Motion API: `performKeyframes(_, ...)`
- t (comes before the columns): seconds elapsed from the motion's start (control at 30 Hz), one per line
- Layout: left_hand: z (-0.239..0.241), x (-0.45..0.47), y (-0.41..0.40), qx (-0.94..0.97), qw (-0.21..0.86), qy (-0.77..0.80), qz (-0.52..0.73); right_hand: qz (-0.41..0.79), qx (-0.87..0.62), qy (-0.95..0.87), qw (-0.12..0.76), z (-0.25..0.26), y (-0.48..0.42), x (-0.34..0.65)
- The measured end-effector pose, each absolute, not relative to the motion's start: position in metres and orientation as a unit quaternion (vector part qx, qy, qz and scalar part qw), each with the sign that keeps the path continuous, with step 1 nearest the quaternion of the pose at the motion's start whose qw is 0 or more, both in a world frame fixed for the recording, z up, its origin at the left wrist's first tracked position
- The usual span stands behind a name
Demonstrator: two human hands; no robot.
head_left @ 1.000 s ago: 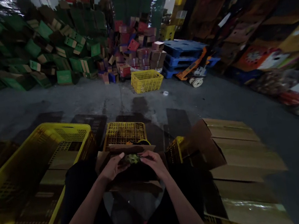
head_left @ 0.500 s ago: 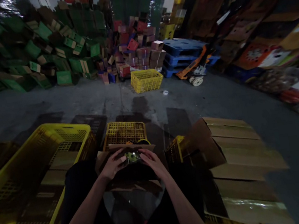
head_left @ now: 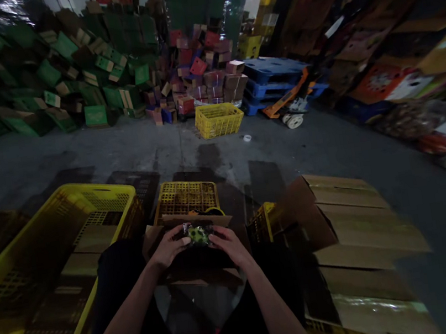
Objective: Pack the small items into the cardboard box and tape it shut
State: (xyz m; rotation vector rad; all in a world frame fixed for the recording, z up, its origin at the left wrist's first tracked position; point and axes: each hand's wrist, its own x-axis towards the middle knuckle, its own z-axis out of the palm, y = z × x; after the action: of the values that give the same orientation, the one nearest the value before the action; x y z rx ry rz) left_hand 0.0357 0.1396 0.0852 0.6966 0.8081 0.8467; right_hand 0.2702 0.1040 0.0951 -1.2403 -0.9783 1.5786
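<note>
Between my hands is a small clear plastic packet (head_left: 198, 235) with green and dark patches; what it contains is too small to tell. My left hand (head_left: 171, 248) grips its left end, thumb and fingers closed on the wrap. On the other end, my right hand (head_left: 228, 244) pinches the plastic. Both hands are over an open cardboard box (head_left: 231, 220) set between my knees. Its flaps stand outward and its inside is dark. Just behind the box is an upturned yellow crate (head_left: 185, 196), with something round and yellow-rimmed at its near edge.
A large yellow crate (head_left: 64, 199) with cardboard in it stands at my left. To my right, flattened cardboard (head_left: 365, 218) rests over another yellow crate (head_left: 265, 222). Farther off are a yellow crate (head_left: 219, 120), blue pallets (head_left: 271, 73), an orange pallet jack (head_left: 290, 95) and heaped green boxes (head_left: 96, 116).
The packet has turned in my hands, so its green and dark pattern shows more plainly. My fingers have shifted slightly at its ends. The surroundings look the same.
</note>
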Motion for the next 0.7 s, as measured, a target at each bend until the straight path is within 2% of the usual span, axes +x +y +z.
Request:
performKeyframes(0.4,0.087,0.039,0.136,0.368,0.776,0.336,0.387,0.562,-0.498,-0.487,0.446,0.101,0.107,0.273)
performKeyframes(0.7,0.089,0.039,0.137,0.398,0.768,0.325,0.382,0.565,-0.488,-0.494,0.446,0.109,0.106,0.274)
